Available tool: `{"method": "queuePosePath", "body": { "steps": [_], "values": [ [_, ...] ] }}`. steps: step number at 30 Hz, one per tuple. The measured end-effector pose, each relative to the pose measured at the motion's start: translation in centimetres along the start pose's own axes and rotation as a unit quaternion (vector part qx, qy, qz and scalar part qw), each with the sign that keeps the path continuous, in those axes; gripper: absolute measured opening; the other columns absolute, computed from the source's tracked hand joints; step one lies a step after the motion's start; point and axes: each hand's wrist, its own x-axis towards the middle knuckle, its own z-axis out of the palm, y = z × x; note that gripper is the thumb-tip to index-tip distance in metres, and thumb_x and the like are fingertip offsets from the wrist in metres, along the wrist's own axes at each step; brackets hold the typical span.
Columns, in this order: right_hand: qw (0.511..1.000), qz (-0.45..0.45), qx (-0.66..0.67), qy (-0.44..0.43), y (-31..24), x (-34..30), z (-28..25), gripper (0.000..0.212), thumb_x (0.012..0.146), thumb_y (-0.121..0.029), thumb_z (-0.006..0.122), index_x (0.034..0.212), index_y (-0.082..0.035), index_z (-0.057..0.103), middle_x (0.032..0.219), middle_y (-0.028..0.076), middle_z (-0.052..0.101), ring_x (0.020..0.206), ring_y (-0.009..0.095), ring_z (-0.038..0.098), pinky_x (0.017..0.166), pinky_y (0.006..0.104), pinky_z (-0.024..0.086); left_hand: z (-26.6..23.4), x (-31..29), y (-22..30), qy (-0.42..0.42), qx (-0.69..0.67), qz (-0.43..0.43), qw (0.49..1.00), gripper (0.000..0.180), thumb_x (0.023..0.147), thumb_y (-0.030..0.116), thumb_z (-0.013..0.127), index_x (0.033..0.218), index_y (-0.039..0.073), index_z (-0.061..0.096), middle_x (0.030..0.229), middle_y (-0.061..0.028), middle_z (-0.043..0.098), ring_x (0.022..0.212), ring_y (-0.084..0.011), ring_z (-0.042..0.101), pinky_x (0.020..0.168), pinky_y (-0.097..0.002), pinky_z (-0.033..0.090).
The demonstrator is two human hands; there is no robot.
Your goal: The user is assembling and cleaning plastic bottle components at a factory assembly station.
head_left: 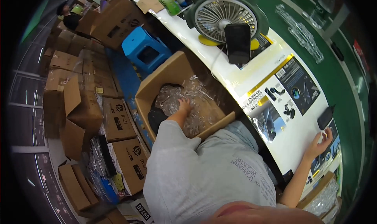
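My left hand (183, 108) reaches down into an open cardboard box (146, 93) at my left side. Its bent fingers grip at a thin clear plastic tray (169, 98) among several similar crumpled-looking ones. Dark pieces, one of them a black bundle (156, 118), lie in the box beside my left wrist. Over the right part of the white table, my right hand (320, 144) holds nothing, its fingers apart and slightly curled. Just beyond those fingertips lies a small black block-shaped item (325, 118); the hand looks apart from it.
A round fan (208, 17) with a phone (238, 43) in front stands on the table (235, 76), near flat printed packaging sheets (297, 84). A blue stool (145, 47) is beyond the box. Stacked cartons (125, 120) crowd the left. Clear trays (301, 31) and a bottle (323, 8) lie far right.
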Motion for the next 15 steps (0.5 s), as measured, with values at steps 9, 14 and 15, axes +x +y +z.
{"method": "queuePosePath", "body": {
  "steps": [9,14,15],
  "values": [
    [1.0,0.008,-0.002,-0.007,-0.2,0.0,0.5,0.034,0.081,0.001,0.05,0.116,0.0,0.047,0.116,0.011,0.05,0.103,0.02,0.048,0.087,0.0306,0.039,-0.4,-0.6,0.6,-0.025,0.059,0.04,0.997,0.065,0.066,0.043,0.071,0.126,0.04,0.045,0.143,-0.0129,0.022,0.127,-0.0418,0.024,0.087,-0.0695,0.027],
    [1.0,0.0,-0.004,0.001,0.0,0.0,0.1,0.035,0.081,0.001,0.051,0.116,-0.001,0.047,0.116,0.01,0.05,0.1,0.019,0.05,0.085,0.0308,0.04,-1.8,-1.1,1.5,-0.043,0.045,0.008,0.998,0.048,0.075,0.032,0.063,0.122,0.033,0.052,0.141,-0.0119,0.027,0.125,-0.0409,0.027,0.085,-0.0695,0.027],
    [1.0,-0.004,-0.013,-0.002,0.1,0.1,0.1,0.035,0.081,0.001,0.05,0.116,-0.001,0.047,0.116,0.01,0.05,0.1,0.019,0.05,0.085,0.0307,0.04,-2.1,-1.2,1.5,-0.038,0.048,0.007,0.998,0.048,0.075,0.032,0.063,0.122,0.033,0.052,0.141,-0.0119,0.027,0.125,-0.0409,0.027,0.085,-0.0695,0.027]
  ]
}}
